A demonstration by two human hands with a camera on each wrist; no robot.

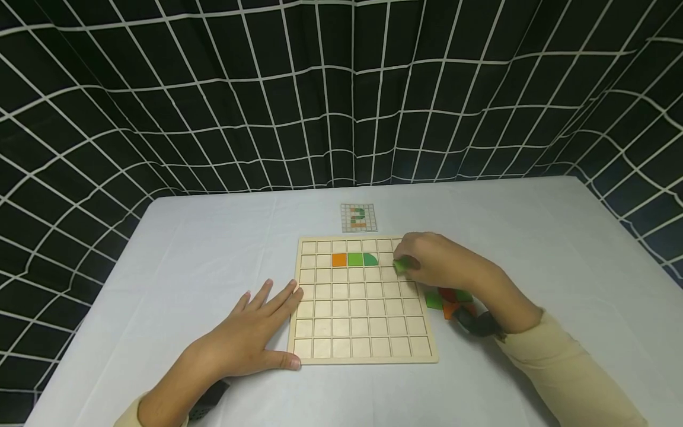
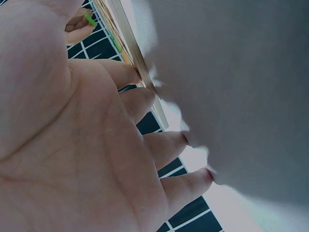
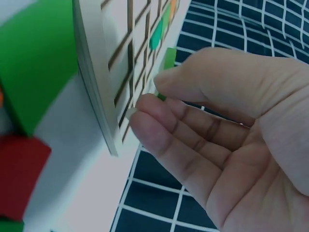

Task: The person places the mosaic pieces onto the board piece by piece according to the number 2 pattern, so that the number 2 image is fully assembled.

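Observation:
A pale wooden grid board (image 1: 357,308) lies on the white table. In its second row sit an orange square tile (image 1: 339,260), a light green square tile (image 1: 355,259) and a dark green quarter-round tile (image 1: 370,259). My right hand (image 1: 434,258) is over the board's upper right part, pinching a green tile (image 1: 400,265) between thumb and fingers; in the right wrist view this tile (image 3: 169,59) stands on edge. My left hand (image 1: 248,338) lies with spread, straight fingers at the board's left edge, fingertips and thumb tip touching it.
Beyond the board lies a small pattern card (image 1: 359,218) with a grid and a coloured figure. Loose green, red and orange tiles (image 1: 434,300) are heaped right of the board, partly beneath my right wrist. A black curtain (image 1: 341,95) with white grid lines stands behind the table.

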